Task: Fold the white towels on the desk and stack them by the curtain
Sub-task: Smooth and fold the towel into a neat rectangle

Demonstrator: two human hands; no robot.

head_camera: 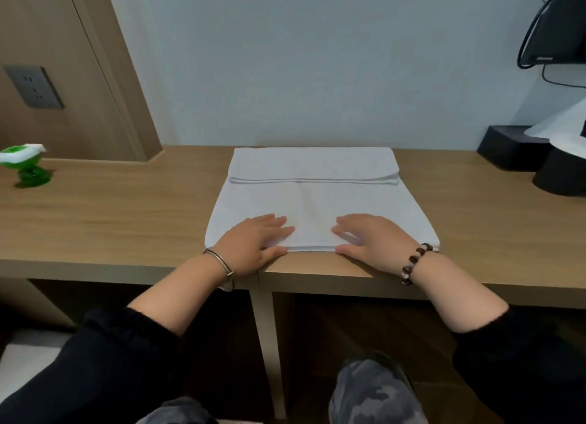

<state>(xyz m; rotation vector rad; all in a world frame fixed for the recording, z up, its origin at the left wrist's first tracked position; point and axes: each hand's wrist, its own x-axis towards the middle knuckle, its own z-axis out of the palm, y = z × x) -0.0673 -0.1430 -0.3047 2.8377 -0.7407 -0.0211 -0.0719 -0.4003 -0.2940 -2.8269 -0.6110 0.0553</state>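
A white towel [317,204] lies flat on the wooden desk [126,220], its far third folded over toward me into a band [312,165]. My left hand [253,244] rests on the towel's near left part, fingers spread flat on the cloth and thumb at the near edge. My right hand [371,241] lies the same way on the near right part, fingers flat, thumb along the near hem. The towel's near edge sits close to the desk's front edge. No curtain shows in the head view.
A green and white object [27,166] stands at the desk's far left. Black boxes [520,151] with white paper [564,125] sit at the far right, below a dark screen with cables [558,27]. A wall socket [33,87] is on the left panel.
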